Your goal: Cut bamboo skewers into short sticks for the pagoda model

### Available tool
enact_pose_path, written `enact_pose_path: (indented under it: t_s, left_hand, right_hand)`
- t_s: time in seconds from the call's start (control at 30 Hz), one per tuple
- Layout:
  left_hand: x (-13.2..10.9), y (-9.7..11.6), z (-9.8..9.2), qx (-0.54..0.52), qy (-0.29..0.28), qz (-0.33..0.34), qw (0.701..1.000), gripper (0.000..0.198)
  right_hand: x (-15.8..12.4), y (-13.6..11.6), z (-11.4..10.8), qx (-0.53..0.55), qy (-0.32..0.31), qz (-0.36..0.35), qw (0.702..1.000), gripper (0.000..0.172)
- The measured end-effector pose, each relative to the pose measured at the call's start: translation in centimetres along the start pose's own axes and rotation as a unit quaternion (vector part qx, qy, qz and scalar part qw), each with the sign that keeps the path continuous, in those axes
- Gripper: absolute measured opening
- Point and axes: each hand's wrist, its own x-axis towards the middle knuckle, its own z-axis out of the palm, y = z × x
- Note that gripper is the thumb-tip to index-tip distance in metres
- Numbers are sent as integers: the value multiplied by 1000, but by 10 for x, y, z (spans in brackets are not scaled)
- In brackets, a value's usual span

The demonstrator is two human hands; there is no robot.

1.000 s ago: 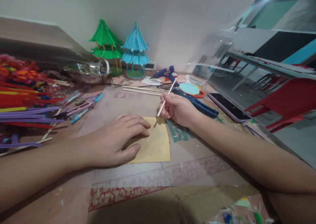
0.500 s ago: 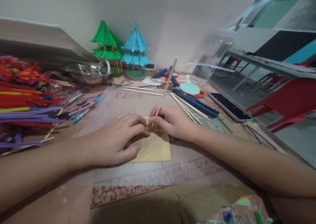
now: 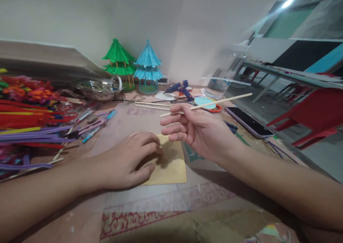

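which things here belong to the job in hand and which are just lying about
Seemingly in use:
wooden stick, in the right hand
yellow sheet, under the left hand

Seemingly just lying about:
smartphone
green pagoda model
blue pagoda model

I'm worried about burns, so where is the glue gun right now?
In the head view, the blue glue gun lies at the back of the table, right of the light-blue model pagoda and beyond the right hand.

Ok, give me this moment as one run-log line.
right hand: holding thin stick, raised | left hand: palm down over yellow sheet | glue gun: farther back | phone: right side
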Motion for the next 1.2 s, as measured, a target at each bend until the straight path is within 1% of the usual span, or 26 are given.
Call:
enact_pose_path:
  t_s: [0.17,0.23,0.27,0.3,0.33,0.4,0.43,0.5,0.57,0.63,0.7,0.77,0.8,0.87,0.9,0.93,0.97,1.03,1.07,1.1,1.13,1.17,1.2]
  left_hand:
    - [-1,1,0,-3,-5,-6,1000,22]
    - [-2,1,0,-4,-9,-11,1000,24]
    - [-2,1,0,-5,-11,-15,1000,25]
    - [-3,1,1,-4,-12,-18,1000,27]
    - [-3,1,1,-3,-12,-21,1000,28]
    - [-3,0,1,1,-13,-25,1000,28]
    - [-3,0,1,1,-13,-25,1000,27]
    - [-2,-1,2,0,-16,-26,1000,26]
    - [-1,-1,2,-2,-17,-26,1000,26]
    - [-1,-1,2,-1,-17,-26,1000,26]
    - [-1,-1,3,2,-19,-27,999,27]
    - [-1,-1,3,4,-23,-26,999,25]
    - [0,-2,2,5,-24,-25,999,24]
    - [0,-2,2,6,-23,-21,999,23]
    - [0,-2,2,7,-23,-19,1000,23]
    - [-1,-2,2,8,-24,-18,1000,23]
    - [-1,-2,2,10,-26,-19,999,23]
    - [-1,-2,2,17,-32,-22,999,24]
    - [-1,-2,2,20,-34,-24,999,24]
    - [-1,-2,2,21,-35,-25,999,24]
    - [-1,-2,2,20,-34,-24,999,24]
    - [0,-2,2,18,-33,-23,999,24]
    - [0,-2,2,16,-32,-21,999,24]
  right_hand:
    - [1,3,-2,-34,-3,-4,999,21]
    - [2,4,-5,-89,-10,-22,996,25]
    - [3,5,-7,-138,-9,-36,990,30]
    - [4,6,-11,-202,-4,-53,978,35]
    - [5,7,-15,-274,6,-71,959,39]
    - [10,9,-24,-405,28,-102,908,44]
    - [12,10,-28,-449,35,-109,886,45]
    - [14,14,-33,-495,38,-119,860,47]
    - [13,18,-32,-516,19,-121,848,45]
    - [9,23,-27,-539,-29,-113,834,42]
    - [7,25,-24,-562,-91,-95,816,39]
    - [8,26,-24,-599,-127,-86,786,33]
    - [9,26,-26,-624,-123,-83,767,29]
    - [12,25,-30,-673,-78,-72,732,24]
    - [13,24,-31,-684,-52,-69,724,23]
    - [14,23,-31,-684,-35,-68,726,24]
    - [13,23,-31,-674,-36,-69,735,26]
    - [12,23,-27,-650,-83,-78,751,31]
    - [12,24,-26,-648,-108,-82,749,31]
    - [12,24,-24,-658,-121,-81,739,29]
    - [11,24,-23,-676,-116,-77,724,26]
    - [11,24,-23,-695,-96,-73,709,24]
    - [11,24,-23,-707,-70,-68,701,22]
